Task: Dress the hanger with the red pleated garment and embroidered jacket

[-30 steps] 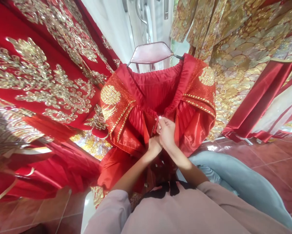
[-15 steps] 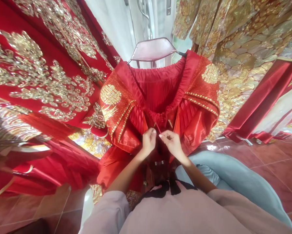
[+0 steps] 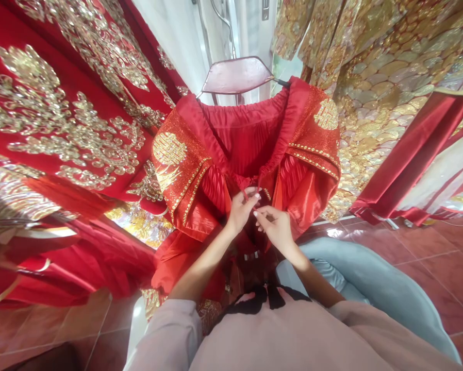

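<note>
A red garment (image 3: 200, 123) with gold emblems and rows of gold beads on its shoulder pieces hangs in front of me on a hanger (image 3: 237, 75). Its gathered neckline comes down to a V, where thin red cords (image 3: 258, 188) hang. My left hand (image 3: 241, 210) is closed at the bottom of the V, its fingers pinching one of the red cords. Just right of it and lower, my right hand (image 3: 274, 224) is also closed, thumb against index finger near the cord's end. What exactly lies between the right fingertips is too small to see clearly.
Red cloth with silver-gold beading (image 3: 80, 123) hangs at the left, and a gold scaled garment (image 3: 374, 113) at the right. A pale blue rounded chair (image 3: 390, 278) stands to my right on the red tiled floor (image 3: 436, 252). A white curtain (image 3: 165, 36) hangs behind.
My left hand has moved up and right towards the bottom of the neckline. My right hand has shifted slightly, staying close beside it. The whole view has shifted a little.
</note>
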Tool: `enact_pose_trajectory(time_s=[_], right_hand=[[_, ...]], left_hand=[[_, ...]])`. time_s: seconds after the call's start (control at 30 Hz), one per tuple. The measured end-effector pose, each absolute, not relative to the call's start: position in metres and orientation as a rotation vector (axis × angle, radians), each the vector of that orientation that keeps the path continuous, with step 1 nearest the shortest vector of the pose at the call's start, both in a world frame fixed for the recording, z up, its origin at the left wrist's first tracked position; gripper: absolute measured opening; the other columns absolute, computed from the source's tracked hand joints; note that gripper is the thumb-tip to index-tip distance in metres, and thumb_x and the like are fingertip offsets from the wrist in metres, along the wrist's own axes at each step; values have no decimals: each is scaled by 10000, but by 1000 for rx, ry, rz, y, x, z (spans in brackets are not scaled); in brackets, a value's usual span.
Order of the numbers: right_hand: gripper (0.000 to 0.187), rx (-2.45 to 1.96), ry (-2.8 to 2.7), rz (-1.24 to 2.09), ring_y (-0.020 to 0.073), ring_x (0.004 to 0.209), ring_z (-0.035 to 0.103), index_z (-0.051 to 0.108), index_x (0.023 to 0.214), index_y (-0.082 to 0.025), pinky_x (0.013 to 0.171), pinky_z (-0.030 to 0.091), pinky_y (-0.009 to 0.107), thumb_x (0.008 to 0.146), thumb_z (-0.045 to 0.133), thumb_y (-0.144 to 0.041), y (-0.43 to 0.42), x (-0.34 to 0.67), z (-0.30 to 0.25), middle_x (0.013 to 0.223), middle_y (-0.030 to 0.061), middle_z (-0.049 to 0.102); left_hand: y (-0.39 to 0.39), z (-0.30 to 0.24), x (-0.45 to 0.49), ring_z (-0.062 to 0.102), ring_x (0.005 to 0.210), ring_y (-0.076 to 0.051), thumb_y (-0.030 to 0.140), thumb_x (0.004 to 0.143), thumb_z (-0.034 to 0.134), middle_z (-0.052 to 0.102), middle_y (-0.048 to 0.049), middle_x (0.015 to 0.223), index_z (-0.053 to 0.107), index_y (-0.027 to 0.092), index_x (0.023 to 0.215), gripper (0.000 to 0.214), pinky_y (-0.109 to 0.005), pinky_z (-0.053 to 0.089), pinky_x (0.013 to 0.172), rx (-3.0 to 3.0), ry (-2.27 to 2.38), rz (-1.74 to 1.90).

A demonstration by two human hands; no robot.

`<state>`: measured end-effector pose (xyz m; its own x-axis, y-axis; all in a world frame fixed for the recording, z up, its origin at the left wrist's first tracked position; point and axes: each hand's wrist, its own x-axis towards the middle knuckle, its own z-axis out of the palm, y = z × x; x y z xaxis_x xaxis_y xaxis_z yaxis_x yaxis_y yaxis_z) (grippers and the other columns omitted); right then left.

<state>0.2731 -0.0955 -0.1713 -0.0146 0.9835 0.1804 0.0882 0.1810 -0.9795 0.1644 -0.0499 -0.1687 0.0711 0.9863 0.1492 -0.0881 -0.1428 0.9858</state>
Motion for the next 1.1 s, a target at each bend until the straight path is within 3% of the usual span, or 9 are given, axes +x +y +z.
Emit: enact_pose_trajectory(time_s=[0.1, 0.2, 0.4, 0.6, 0.7, 0.83, 0.97, 1.1], right_hand=[[169, -1164, -1360, 963, 146, 533, 611, 660, 710, -171, 539, 471, 247, 764, 594, -317, -92, 277, -170, 634, 32, 662], [158, -1182, -1278, 864, 160, 622, 639, 693, 777, -169, 618, 501, 273, 751, 615, -305, -81, 278, -167, 738, 49, 696], [313, -858, -998, 1249, 154, 713, 642, 633, 888, -148, 707, 520, 283, 652, 703, -342, -64, 259, -144, 757, 42, 682], [526, -728, -788, 1154, 98, 664, 593, 431, 1059, -235, 690, 505, 233, 625, 727, -254, -77, 241, -137, 683, -69, 589], [468, -740, -847, 1074, 74, 617, 550, 477, 1074, -245, 663, 493, 211, 665, 705, -246, -79, 241, -143, 674, -76, 550], [236, -851, -1007, 935, 115, 694, 606, 647, 962, -183, 689, 514, 250, 790, 601, -339, -76, 252, -155, 834, 31, 662], [337, -952, -1317, 771, 130, 624, 612, 671, 1101, -219, 685, 521, 274, 820, 566, -372, -71, 274, -152, 831, 36, 693], [355, -884, -1495, 646, 74, 453, 475, 645, 1155, -249, 537, 457, 221, 818, 595, -351, -57, 308, -112, 638, -18, 631]], left_hand=[[-60, -162, 163, 536, 616, -101, 403, 816, 556, 602, -12, 695, 638, 126, 822, 289, -217, 444, 609, 1346, 1118, 1352], [-69, -158, 161, 544, 635, -111, 405, 875, 496, 594, -15, 675, 624, 127, 751, 330, -214, 428, 611, 1457, 1227, 1442], [-72, -157, 152, 429, 539, -91, 427, 915, 425, 473, 21, 572, 510, 150, 628, 408, -209, 357, 548, 1637, 1209, 1365], [-65, -163, 148, 350, 511, -81, 494, 885, 440, 400, 40, 535, 441, 155, 583, 454, -219, 290, 511, 1575, 1127, 1290], [-62, -165, 149, 336, 506, -74, 510, 851, 484, 377, 46, 533, 437, 155, 585, 446, -215, 287, 506, 1460, 993, 1279], [-63, -157, 146, 385, 520, -79, 542, 809, 522, 438, 26, 553, 487, 146, 581, 458, -214, 323, 515, 1434, 967, 1337], [-71, -133, 140, 342, 466, -74, 513, 807, 529, 406, 33, 476, 533, 140, 541, 458, -214, 274, 475, 1641, 1095, 1324], [-76, -91, 124, 312, 441, -65, 432, 777, 592, 406, 35, 461, 530, 138, 516, 397, -208, 212, 441, 1797, 1214, 1377]])
